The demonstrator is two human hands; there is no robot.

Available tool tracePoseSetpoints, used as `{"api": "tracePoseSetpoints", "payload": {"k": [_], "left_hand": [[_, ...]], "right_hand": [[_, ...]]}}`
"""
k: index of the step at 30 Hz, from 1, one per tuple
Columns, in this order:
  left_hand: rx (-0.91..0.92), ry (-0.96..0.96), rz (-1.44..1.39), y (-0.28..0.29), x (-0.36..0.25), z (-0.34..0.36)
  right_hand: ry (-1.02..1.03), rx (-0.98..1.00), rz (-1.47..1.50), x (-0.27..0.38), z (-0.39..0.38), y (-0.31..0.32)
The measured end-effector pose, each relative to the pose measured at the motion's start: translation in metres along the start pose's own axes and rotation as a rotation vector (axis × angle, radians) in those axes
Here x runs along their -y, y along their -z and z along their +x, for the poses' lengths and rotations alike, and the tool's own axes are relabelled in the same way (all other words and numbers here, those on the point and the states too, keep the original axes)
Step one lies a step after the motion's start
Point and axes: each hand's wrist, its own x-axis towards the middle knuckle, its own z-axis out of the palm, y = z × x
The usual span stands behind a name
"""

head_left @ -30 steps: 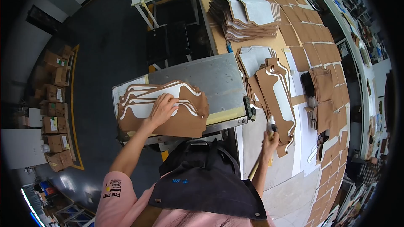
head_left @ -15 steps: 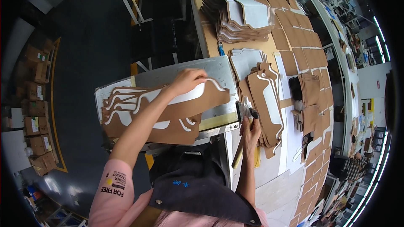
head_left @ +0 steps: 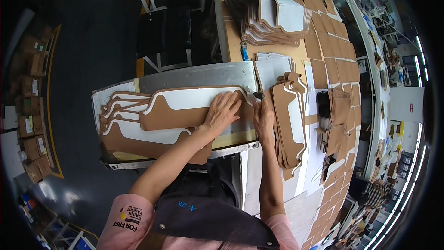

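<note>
My left hand (head_left: 224, 111) lies with fingers apart on a brown piece with a white shaped panel (head_left: 189, 98), on top of several similar pieces (head_left: 127, 141) on the metal work plate (head_left: 185, 74). My right hand (head_left: 262, 118) is closed on a hammer-like tool with a dark head (head_left: 258, 96), held at this piece's curved right end, close to my left fingertips. Just right of that hand lies another pile of brown and white pieces (head_left: 289, 125). The tool's handle is mostly hidden by my hand.
A tall stack of cut pieces (head_left: 273, 14) sits on the bench behind, near a small blue tool (head_left: 244, 51). Brown squares (head_left: 333, 41) cover the right bench. A black stool (head_left: 162, 30) stands beyond the plate, cartons (head_left: 32, 139) far left, and a person in checked clothing (head_left: 377, 192) is far right.
My left hand has shifted right, lifted a piece and now lies spread on it. My right hand with the tool has moved up and left onto that piece's right end.
</note>
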Motion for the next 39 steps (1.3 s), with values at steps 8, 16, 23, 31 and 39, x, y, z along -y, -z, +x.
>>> {"api": "tracePoseSetpoints", "payload": {"k": [8, 16, 23, 31, 39], "left_hand": [[0.025, 0.024, 0.002, 0.004, 0.000, 0.007], [0.043, 0.055, 0.018, 0.004, -0.003, 0.010], [0.063, 0.062, 0.003, 0.002, -0.004, 0.009], [0.061, 0.073, 0.016, 0.001, -0.004, 0.010], [0.047, 0.089, 0.017, -0.001, -0.006, 0.011]], "right_hand": [[0.053, 0.041, -0.045, 0.009, 0.004, -0.012], [0.100, -0.002, -0.047, 0.010, 0.013, -0.016], [0.055, -0.064, -0.063, 0.010, 0.020, -0.021], [0.024, 0.010, -0.071, 0.018, 0.031, -0.019], [0.097, 0.031, -0.065, 0.018, 0.038, -0.023]]}}
